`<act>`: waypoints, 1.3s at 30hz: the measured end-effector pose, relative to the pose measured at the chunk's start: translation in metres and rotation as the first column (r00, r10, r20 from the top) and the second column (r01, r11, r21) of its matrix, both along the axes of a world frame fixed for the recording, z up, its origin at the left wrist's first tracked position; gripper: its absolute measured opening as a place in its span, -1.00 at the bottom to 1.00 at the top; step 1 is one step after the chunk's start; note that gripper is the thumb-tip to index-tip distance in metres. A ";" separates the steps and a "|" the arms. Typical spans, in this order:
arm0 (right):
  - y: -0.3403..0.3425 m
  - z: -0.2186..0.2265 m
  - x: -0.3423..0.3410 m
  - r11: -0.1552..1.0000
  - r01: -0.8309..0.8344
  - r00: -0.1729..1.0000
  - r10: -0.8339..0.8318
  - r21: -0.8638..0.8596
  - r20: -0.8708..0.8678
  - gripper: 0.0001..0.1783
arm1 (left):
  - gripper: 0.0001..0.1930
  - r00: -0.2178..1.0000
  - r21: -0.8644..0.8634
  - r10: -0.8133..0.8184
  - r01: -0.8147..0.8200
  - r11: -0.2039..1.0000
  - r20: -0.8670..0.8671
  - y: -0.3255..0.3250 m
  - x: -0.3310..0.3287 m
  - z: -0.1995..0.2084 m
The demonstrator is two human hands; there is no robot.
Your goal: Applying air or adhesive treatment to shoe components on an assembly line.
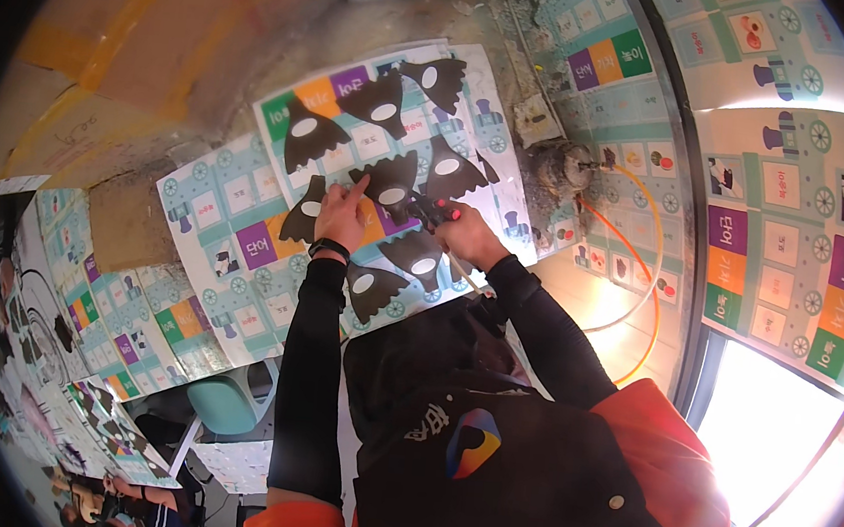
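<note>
Several black fan-shaped pieces with scalloped edges and white ovals lie spread over printed sheets. One black piece (386, 182) lies between my hands. My left hand (344, 219) rests at its left edge, index finger stretched out onto the piece, the other fingers partly hidden. Beside it is another black piece (303, 211). My right hand (470, 236) is closed around a small dark hand tool (429, 210) with red parts, its front end at the right edge of the middle piece. The tool's exact kind is not clear. A thin pale line (463, 273) runs below my right hand.
Colourful printed sheets (267, 315) cover the worktable and the panels on the right. A round, grimy metal device (561, 167) stands at the table's right edge, with an orange hose (653, 284) curving from it. Large cardboard (161, 30) is at far left; a teal stool (229, 402) stands below.
</note>
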State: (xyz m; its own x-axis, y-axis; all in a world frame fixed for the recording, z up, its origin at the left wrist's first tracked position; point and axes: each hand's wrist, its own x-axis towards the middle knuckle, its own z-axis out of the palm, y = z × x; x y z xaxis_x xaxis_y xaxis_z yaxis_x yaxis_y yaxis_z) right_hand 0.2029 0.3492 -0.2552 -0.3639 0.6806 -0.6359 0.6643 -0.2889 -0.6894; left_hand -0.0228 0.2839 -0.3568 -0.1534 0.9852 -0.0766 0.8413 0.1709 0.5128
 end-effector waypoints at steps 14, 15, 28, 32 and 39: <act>-0.024 0.035 0.002 0.958 0.247 0.947 -0.271 -0.145 -0.174 -0.64 | -0.40 0.846 -0.123 0.518 -0.531 0.838 -0.129 -0.068 -0.061 -0.006; -0.029 0.034 -0.008 0.971 0.208 0.962 -0.225 -0.120 -0.158 -0.62 | -0.40 0.842 -0.119 0.523 -0.537 0.835 -0.132 -0.073 -0.065 -0.008; -0.057 0.021 -0.149 0.989 -0.124 0.990 0.129 0.080 -0.064 -0.58 | -0.03 0.986 -0.159 0.145 -0.131 0.979 0.079 -0.082 -0.110 0.004; -0.065 0.000 -0.170 0.972 -0.141 0.987 0.152 0.186 -0.047 -0.66 | 0.03 0.983 -0.189 0.126 -0.100 0.977 0.132 -0.092 -0.123 -0.001; -0.072 0.007 -0.186 0.982 -0.188 0.982 0.187 -0.031 -0.039 -0.71 | 0.06 0.974 -0.254 0.140 -0.093 0.963 0.177 -0.099 -0.141 -0.001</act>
